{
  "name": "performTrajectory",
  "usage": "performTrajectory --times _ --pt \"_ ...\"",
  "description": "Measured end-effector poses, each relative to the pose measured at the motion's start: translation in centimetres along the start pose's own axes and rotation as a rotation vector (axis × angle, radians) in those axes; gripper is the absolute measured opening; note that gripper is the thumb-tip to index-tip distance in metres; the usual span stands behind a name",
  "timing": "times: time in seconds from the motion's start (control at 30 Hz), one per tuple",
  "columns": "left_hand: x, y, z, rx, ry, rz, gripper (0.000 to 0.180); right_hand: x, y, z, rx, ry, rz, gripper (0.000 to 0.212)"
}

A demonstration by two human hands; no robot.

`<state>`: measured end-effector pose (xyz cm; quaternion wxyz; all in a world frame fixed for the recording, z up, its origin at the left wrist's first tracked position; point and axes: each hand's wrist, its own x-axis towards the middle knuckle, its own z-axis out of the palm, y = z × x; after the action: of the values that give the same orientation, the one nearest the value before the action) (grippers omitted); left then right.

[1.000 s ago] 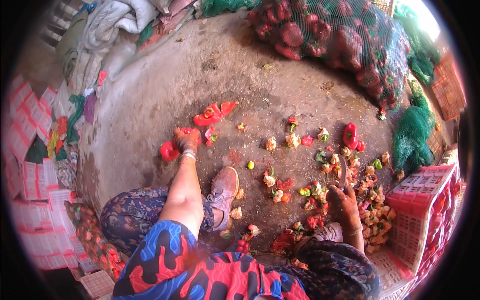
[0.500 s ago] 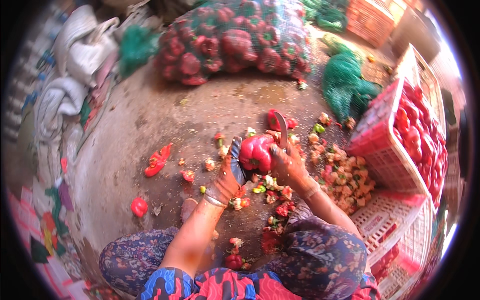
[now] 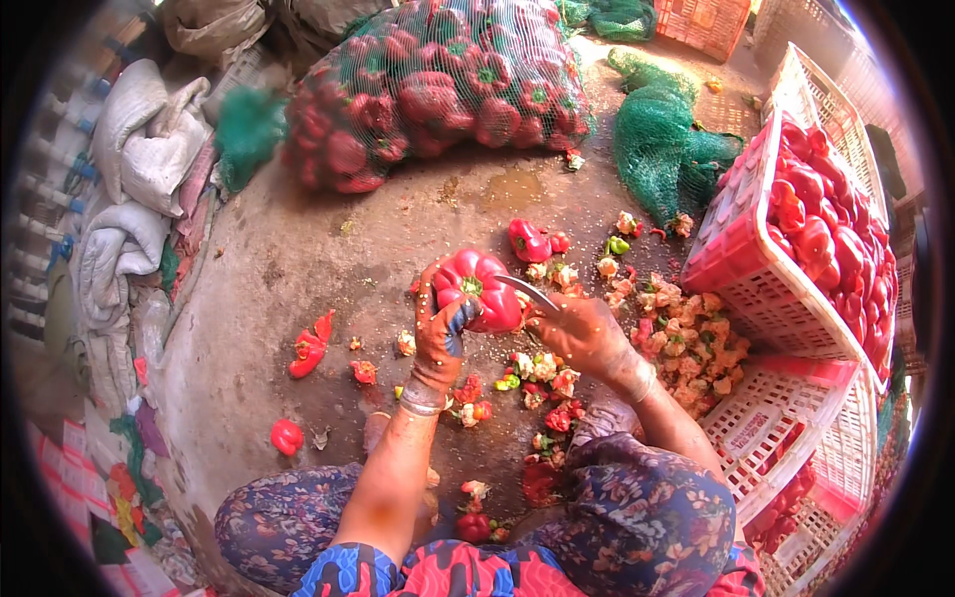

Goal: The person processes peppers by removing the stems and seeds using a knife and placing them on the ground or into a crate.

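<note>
My left hand (image 3: 440, 333) is wrapped round a large red bell pepper (image 3: 494, 306), its stem side turned up. A curved knife (image 3: 525, 290) is gripped in my right hand (image 3: 582, 333); its blade reaches to the pepper, near the green stem. Whether the tip is in the flesh I cannot tell. Below the hands, cut-out pepper cores (image 3: 542, 368) with pale seeds lie on the floor. A red pepper (image 3: 528, 240) rests just beyond my right hand.
A heap of cores (image 3: 696, 343) lies to the right, beside a pink-and-white crate (image 3: 736, 219) full of red peppers. Another crate (image 3: 781, 418) stands nearer. At the back is a net sack of peppers (image 3: 438, 95), with green netting (image 3: 657, 139) right of it. Pepper scraps (image 3: 312, 346) lie left.
The pepper has been turned so its stem side faces up, and raised slightly leftward. The knife has swung from upright to pointing left, its blade now at the pepper's stem end.
</note>
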<state>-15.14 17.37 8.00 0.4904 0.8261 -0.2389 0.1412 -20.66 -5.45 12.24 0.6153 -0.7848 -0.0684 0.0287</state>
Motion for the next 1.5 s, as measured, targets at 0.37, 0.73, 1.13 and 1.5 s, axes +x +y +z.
performTrajectory --times 0.37,0.73,1.13,1.5 --pt "-2.9 -1.6 1.4 0.016 0.075 -0.196 0.022 -0.9 5.7 3.5 -0.123 -0.112 0.083 0.022" --pt "-2.8 -2.9 1.1 -0.463 0.209 -0.376 0.028 -2.8 7.9 5.7 -0.052 -0.162 0.25 0.024" --pt "-0.2 0.1 1.4 -0.881 0.116 -0.551 0.023 2.7 1.7 2.3 0.743 -0.13 0.171 0.067" --pt "-1.0 2.7 3.5 -0.453 -0.082 -0.338 0.046 1.5 3.0 2.4 0.282 0.176 0.103 0.065"
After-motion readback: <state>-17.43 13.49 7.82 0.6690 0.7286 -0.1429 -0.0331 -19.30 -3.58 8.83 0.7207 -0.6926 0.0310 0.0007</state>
